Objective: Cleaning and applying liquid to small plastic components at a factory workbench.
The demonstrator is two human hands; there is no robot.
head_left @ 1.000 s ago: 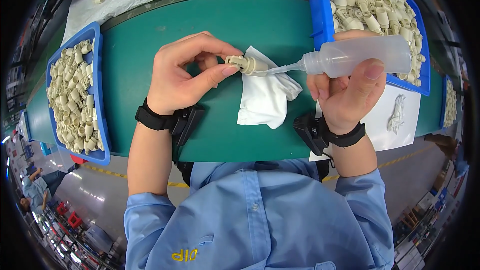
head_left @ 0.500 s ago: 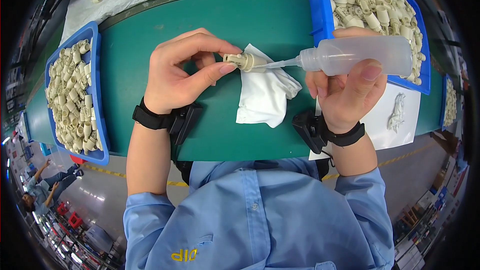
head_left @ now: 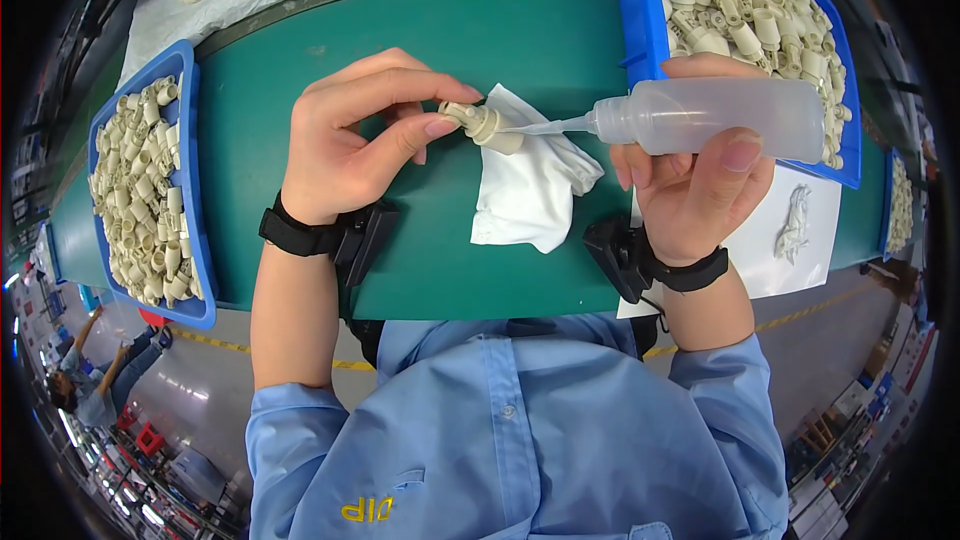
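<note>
Between thumb and index finger, my left hand pinches a cream plastic fitting by its narrower end. The fitting tilts, its wider cylinder pointing right and slightly down. My right hand grips a translucent squeeze bottle lying almost level. Its thin nozzle points left, and the tip meets or nearly meets the edge of the fitting's wide end; I cannot tell whether they touch. Beneath the fitting, a crumpled white cloth rests on the green work surface.
A blue tray heaped with cream fittings stands at the left. Another blue bin of fittings is at the far right. A white sheet with a crumpled scrap lies right of my wrist. A person sits in the left background.
My left hand has shifted slightly left and tilted the fitting, so its wide end now points lower right. The bottle has barely moved, edging a little left.
</note>
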